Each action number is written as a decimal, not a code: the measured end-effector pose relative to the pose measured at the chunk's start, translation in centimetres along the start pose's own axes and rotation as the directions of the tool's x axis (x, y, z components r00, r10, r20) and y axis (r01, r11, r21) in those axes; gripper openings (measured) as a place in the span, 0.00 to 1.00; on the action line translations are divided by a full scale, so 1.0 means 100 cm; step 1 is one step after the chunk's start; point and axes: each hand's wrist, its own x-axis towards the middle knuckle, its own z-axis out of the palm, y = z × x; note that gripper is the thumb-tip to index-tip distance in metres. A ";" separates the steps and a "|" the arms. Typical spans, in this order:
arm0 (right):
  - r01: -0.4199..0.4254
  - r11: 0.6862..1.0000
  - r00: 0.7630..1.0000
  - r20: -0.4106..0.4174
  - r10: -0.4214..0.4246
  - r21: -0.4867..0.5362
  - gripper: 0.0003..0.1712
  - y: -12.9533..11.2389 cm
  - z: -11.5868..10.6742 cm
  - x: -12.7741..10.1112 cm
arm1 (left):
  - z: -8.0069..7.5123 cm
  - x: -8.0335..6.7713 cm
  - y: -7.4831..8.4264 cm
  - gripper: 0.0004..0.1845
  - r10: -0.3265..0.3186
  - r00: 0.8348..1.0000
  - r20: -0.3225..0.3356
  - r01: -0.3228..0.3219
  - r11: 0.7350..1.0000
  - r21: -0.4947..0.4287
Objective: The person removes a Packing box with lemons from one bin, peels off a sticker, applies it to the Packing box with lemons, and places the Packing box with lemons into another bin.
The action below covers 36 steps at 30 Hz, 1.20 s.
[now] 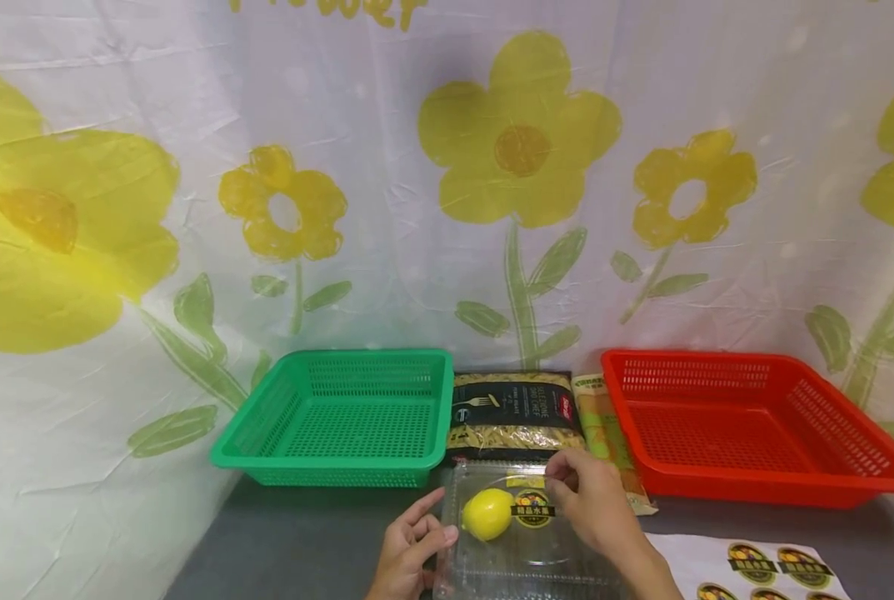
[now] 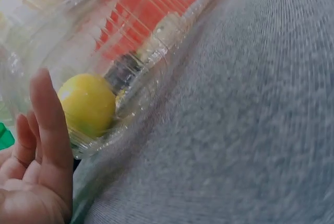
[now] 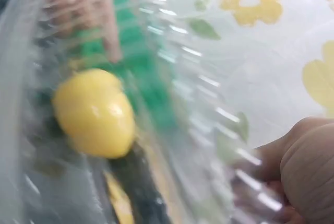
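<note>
Left hand (image 1: 415, 546) beside container (image 1: 506, 565), right hand (image 1: 587, 497) curled

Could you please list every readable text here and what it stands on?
"SELEZIONE ORO CHEF": penne bag
"PENNE RIGATE": same bag
"1": same bag
"精品水果": round sticker on clear container; stickers on white sheet
"Flower", top cut off: floral curtain
Too small or blurred: bag's red logo, fine print, neighbouring packet's lettering.

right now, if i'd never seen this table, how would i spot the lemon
Find the green basket and the red basket at the back. Nearer the person, in front of the gap between them, sits a clear plastic box. Inside, toward its left, is the lemon, plump and plain yellow, while the round label just right of it is flat and printed.
</note>
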 end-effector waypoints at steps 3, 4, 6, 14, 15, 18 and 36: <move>0.004 1.000 0.998 -0.065 -0.004 0.005 0.12 0.003 -0.012 0.000 | 0.001 -0.002 0.002 0.41 -0.016 1.000 -0.016 0.016 1.000 0.023; 0.005 1.000 0.996 -0.091 -0.005 0.005 0.11 0.004 -0.016 0.000 | 0.001 -0.003 0.003 0.40 -0.018 1.000 -0.021 0.018 0.999 0.036; 0.005 1.000 0.990 -0.142 -0.004 0.012 0.09 0.008 -0.025 0.002 | 0.001 -0.003 0.006 0.40 -0.022 0.999 -0.030 0.024 0.998 0.059; -0.178 0.984 0.920 -0.353 0.170 0.010 0.04 0.030 -0.064 0.002 | 0.006 -0.005 0.014 0.38 -0.091 0.996 0.000 0.090 0.977 0.191; -0.216 0.976 0.899 -0.387 0.204 0.011 0.03 0.033 -0.069 0.002 | 0.007 -0.005 0.017 0.38 -0.104 0.995 0.006 0.101 0.973 0.208; -0.321 0.946 0.820 -0.488 0.300 0.042 0.05 0.045 -0.083 0.003 | 0.012 -0.006 0.025 0.39 -0.134 0.991 0.008 0.127 0.956 0.265; -0.391 0.729 0.306 -0.668 0.679 0.561 0.30 0.109 -0.120 -0.006 | 0.015 -0.017 0.031 0.46 -0.159 0.986 0.049 0.145 0.967 0.208</move>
